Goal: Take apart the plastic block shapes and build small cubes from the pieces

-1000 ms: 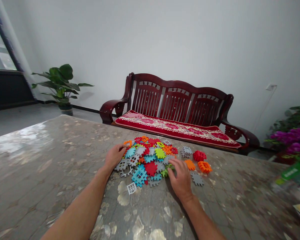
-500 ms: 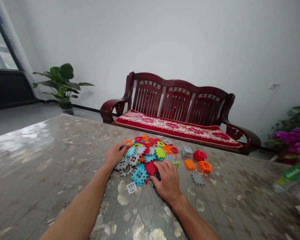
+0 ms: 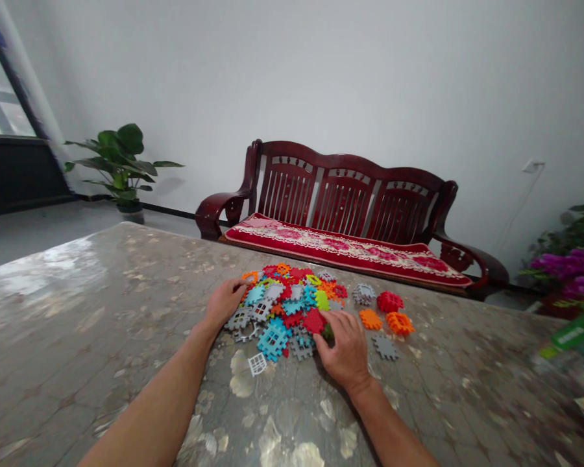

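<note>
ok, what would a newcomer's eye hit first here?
First the heap of bright toothed pieces on the table, left hand at its left edge, right hand at a red piece on its right side. Then the dark red wooden bench beyond the table.

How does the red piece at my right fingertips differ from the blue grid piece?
The red piece looks solid, while the blue grid piece has openings. The red piece is at your right hand's fingertips; the blue grid piece lies apart from that hand. Both have notched edges.
</note>
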A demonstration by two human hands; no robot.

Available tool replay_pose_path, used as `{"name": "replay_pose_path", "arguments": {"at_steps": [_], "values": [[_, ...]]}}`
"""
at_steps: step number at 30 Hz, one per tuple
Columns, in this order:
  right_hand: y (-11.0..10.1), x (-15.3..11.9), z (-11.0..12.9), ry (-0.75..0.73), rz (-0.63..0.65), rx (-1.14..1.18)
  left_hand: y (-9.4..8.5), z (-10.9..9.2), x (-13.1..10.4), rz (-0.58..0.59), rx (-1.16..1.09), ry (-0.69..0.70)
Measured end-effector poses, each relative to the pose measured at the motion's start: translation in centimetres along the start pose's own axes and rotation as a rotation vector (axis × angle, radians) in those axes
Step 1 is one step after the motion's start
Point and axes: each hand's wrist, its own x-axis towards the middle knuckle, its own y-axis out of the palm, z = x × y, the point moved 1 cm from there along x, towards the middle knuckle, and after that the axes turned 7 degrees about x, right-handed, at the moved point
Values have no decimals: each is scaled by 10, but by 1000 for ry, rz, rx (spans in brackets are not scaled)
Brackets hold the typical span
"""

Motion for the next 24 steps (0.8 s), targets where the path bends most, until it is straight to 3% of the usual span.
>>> {"name": "replay_pose_path", "arguments": {"at_steps": [9,17,24], "values": [[-4,1,2,5,-57,-51,1,0,0,-5,13,4],[4,0,33,-192,194,17,1,0,0,1,3,-7],[16,0,31,-186,243,-76,2,1,1,-7,5,-2]]}}
